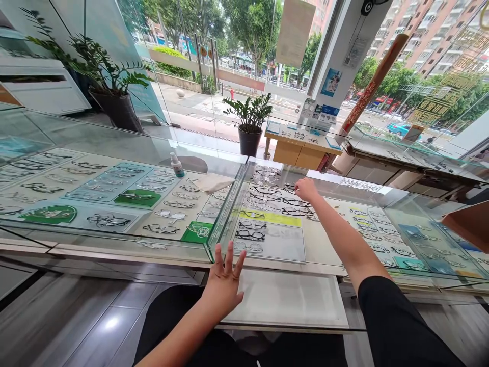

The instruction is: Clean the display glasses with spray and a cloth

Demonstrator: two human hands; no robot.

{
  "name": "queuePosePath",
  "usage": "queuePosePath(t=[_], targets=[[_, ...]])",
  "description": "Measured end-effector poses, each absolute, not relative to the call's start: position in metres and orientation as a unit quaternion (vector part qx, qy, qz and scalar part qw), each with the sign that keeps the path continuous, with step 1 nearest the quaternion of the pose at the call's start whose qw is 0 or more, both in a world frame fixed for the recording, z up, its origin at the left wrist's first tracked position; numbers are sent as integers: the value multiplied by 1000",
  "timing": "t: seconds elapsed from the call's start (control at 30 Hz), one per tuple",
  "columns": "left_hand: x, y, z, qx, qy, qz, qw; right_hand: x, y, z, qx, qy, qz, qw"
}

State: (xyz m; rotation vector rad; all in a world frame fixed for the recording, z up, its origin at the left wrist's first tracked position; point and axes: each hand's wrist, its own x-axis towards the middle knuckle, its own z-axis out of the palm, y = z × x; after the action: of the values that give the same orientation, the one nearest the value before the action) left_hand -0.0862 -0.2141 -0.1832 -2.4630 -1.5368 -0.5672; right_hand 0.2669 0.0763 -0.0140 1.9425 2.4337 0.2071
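My left hand (224, 279) is open, fingers spread, pressed against the front edge of the glass display case (214, 244) near its corner seam. My right hand (306, 189) reaches far inside the case with its fingers curled down among the rows of eyeglass frames (267, 196); what it grips, if anything, is hidden. Black-rimmed glasses (250, 235) lie closer to me on a grey pad, behind a yellow strip (271, 218). A white pulled-out tray or drawer (286, 300) sits below my right arm.
A small spray bottle (177, 165) and a folded cloth (213, 182) rest on the left counter's glass top. Potted plants (249, 122) stand by the glass storefront, along with a wooden stand (301, 148). More glass counters extend to the left and right.
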Motion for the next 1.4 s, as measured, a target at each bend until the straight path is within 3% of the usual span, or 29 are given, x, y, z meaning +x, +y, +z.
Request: queuePosePath(t=[0.33, 0.43, 0.53, 0.67, 0.8, 1.03, 1.4], targets=[[-85, -215, -167, -841, -519, -151, 24, 280, -22, 65, 582, 807, -15, -105], [-84, -216, -161, -846, -512, -149, 4, 280, -90, 83, 477, 850, -184, -129], [-84, -215, -160, -846, -513, -145, -17, 272, -158, 88, 423, 842, -330, -62], [-85, -215, -158, -846, -516, -125, -38, 262, -217, 65, 436, 808, -395, 41], [-85, -214, -153, -845, -520, -113, -46, 269, -235, 8, 459, 802, -378, 62], [-82, -215, -145, -837, -533, -104, -66, 296, -221, -94, 500, 835, -228, 41], [-82, -216, -143, -835, -540, -95, -57, 379, -136, -162, 605, 795, -19, 26]])
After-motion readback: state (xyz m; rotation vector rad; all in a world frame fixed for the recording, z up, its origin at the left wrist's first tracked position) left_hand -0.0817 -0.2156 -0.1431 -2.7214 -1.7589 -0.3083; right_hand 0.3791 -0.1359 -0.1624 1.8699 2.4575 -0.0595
